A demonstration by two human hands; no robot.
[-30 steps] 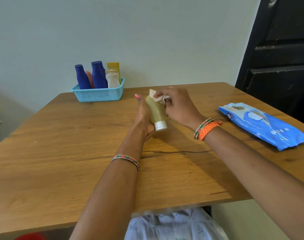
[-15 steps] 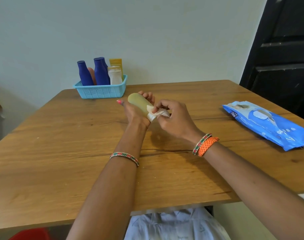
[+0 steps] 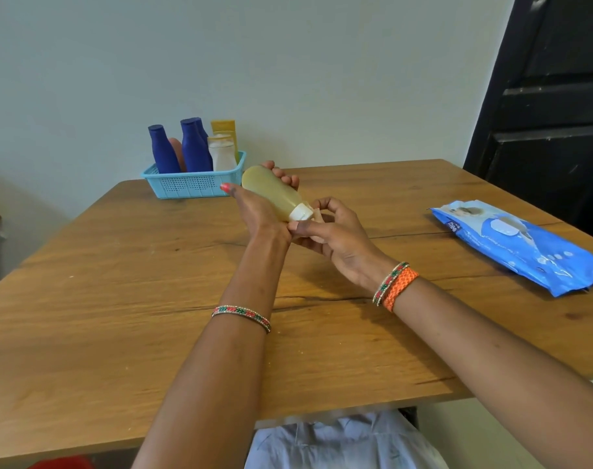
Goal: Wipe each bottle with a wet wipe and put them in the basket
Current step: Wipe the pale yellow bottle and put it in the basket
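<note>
Change, head view: since half a second ago the yellow bottle (image 3: 272, 192) has tipped further, so I now see its white cap (image 3: 301, 212) bare, where the wet wipe (image 3: 317, 216) then covered it; my right hand (image 3: 335, 231) has dropped just below the cap.

Left hand (image 3: 258, 211): curled round the yellow bottle from beneath, thumb on the near side, fingertips (image 3: 283, 174) showing past the far side; clamped on the bottle.

Yellow bottle: held in the air above the middle of the table (image 3: 119, 299), tilted, base toward the far edge, cap toward me and to the right.

Right hand: fingers bent, pinching the wet wipe just beside the cap; thumb touches the heel of my left hand. Little of the wipe shows.

Basket (image 3: 190, 184): light blue, at the far edge of the table, left of centre, close to the wall (image 3: 322, 79).

Basket contents: two dark blue bottles (image 3: 163, 150) upright, a white bottle (image 3: 222, 154), a yellow tube (image 3: 225, 130) behind it, a reddish bottle (image 3: 178, 154) between the blue ones, mostly hidden.

Wipes pack (image 3: 525, 248): blue, lying flat near the right edge of the table, well apart from both hands.

Wrists: a patterned bangle (image 3: 242, 316) on the left; a patterned bangle and an orange band (image 3: 400, 287) on the right.

Door (image 3: 552, 113): dark, beyond the far right corner.
</note>
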